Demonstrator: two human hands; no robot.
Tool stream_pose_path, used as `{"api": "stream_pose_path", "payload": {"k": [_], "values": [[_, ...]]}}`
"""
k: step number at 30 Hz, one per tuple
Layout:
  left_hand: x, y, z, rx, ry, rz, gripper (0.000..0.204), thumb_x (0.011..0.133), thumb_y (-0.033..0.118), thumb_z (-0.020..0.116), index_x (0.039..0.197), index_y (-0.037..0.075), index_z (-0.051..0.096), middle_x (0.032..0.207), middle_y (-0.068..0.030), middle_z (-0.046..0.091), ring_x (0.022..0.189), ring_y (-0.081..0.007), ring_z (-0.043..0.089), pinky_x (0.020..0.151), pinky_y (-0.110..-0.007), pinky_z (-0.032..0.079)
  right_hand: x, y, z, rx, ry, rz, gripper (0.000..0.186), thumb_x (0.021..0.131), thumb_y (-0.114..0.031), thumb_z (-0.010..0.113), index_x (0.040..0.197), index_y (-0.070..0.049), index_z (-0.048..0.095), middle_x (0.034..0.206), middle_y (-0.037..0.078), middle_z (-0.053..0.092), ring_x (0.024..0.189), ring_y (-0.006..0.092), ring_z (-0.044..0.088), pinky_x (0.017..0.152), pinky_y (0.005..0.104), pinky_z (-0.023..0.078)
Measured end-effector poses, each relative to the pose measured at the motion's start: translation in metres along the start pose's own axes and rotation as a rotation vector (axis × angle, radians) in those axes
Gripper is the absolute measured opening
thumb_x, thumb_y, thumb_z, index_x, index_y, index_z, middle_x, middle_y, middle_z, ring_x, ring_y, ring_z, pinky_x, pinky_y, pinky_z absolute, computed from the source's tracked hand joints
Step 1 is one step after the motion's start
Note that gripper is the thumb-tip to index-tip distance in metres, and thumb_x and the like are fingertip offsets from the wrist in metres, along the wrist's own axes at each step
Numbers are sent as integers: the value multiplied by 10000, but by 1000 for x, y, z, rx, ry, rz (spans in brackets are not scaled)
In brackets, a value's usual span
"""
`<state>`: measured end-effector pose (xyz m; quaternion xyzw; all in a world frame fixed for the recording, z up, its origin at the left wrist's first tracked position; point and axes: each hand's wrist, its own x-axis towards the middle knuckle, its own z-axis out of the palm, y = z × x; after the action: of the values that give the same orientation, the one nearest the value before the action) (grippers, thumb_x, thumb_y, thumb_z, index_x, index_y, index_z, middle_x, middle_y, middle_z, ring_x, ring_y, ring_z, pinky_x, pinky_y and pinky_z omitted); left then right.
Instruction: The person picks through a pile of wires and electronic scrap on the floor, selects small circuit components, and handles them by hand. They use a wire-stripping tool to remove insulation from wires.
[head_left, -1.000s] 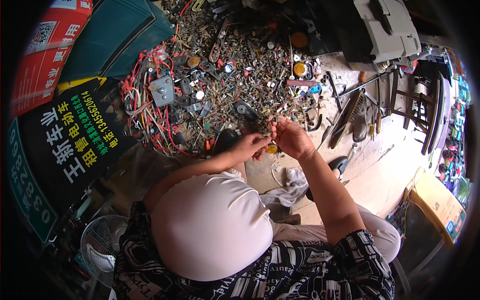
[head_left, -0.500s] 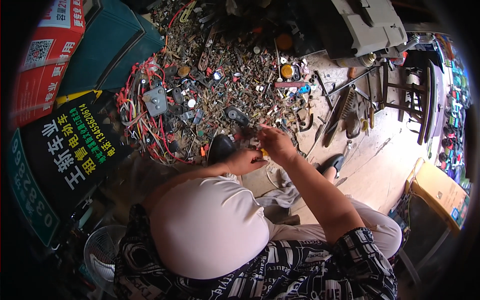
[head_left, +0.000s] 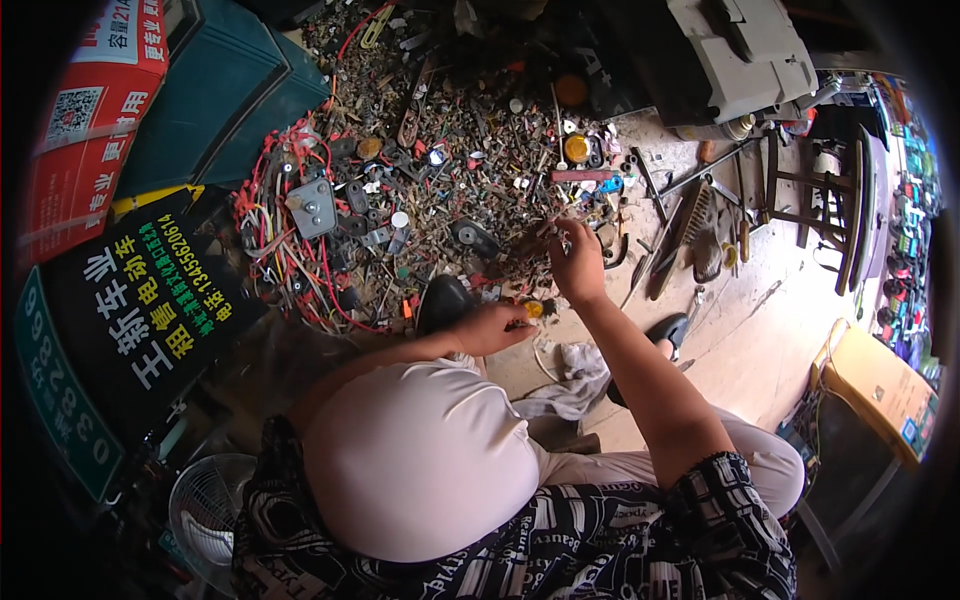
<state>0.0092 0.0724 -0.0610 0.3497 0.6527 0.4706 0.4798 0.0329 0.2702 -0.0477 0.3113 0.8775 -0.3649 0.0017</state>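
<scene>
My right hand point(head_left: 578, 262) reaches over the right part of a wide heap of small loose parts point(head_left: 480, 180). Its fingers are closed on a few small metal parts point(head_left: 558, 233), too small to name. Closer to my body, my left hand point(head_left: 488, 328) hovers low by the heap's near edge, its fingers curled together. Whatever it may hold is hidden. Just past its fingertips sits a small amber-yellow round piece point(head_left: 534, 309). A flat black oblong part point(head_left: 474, 238) lies on the heap, left of my right hand.
Red and white wires point(head_left: 282, 215) tangle around a grey metal box point(head_left: 313, 207) on the left. Long tools, including a wire brush point(head_left: 694, 212), lie at right beside a dark wooden stool point(head_left: 815, 180). A grey cloth point(head_left: 570, 385) rests below my hands. A fan point(head_left: 208, 510) stands lower left.
My right hand has moved away from my left hand, up and to the right over the heap. My left hand has stayed nearly in place, and the amber piece shows more clearly.
</scene>
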Motion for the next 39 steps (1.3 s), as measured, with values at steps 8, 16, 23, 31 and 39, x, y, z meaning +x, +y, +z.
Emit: {"api": "stream_pose_path", "payload": {"k": [8, 16, 23, 31, 39], "values": [[-1, 1, -2, 39, 16, -13, 247, 860, 275, 687, 867, 31, 646, 759, -142, 642, 675, -278, 626, 627, -366, 488, -14, -5, 1, -101, -53, 10, 254, 840, -97, 583, 1089, -105, 630, 1081, 150, 610, 1011, 366, 564, 881, 424, 466], [0, 3, -3, 47, 7, 21, 242, 875, 262, 660, 827, 32, 604, 752, -141, 622, 671, -282, 614, 621, -377, 475, 26, -29, 15, -187, 12, 8, 198, 902, -216, 554, 1051, -126, 649, 1047, 124, 635, 930, 349, 617, 777, 429, 505], [0, 0, -4, 67, -28, 10, 230, 879, 268, 652, 848, 47, 597, 763, -133, 629, 686, -277, 625, 631, -375, 477, 37, -38, 17, -282, -45, 145, 189, 873, -303, 601, 949, -139, 656, 997, 92, 635, 890, 330, 624, 746, 434, 511], [-2, 0, -3, 40, 22, 59, 223, 873, 270, 660, 855, 56, 603, 735, -125, 615, 668, -275, 618, 618, -378, 474, 27, -19, 17, -116, 69, 66, 170, 893, -215, 574, 1013, -103, 615, 984, 150, 618, 907, 361, 595, 786, 441, 485], [2, 4, -7, 28, -123, -3, 294, 901, 313, 600, 937, 21, 614, 876, -185, 655, 775, -344, 631, 707, -436, 492, -7, -52, 41, -72, -89, -118, 236, 814, -141, 652, 1040, -98, 604, 998, 131, 596, 963, 341, 555, 835, 413, 470]]}}
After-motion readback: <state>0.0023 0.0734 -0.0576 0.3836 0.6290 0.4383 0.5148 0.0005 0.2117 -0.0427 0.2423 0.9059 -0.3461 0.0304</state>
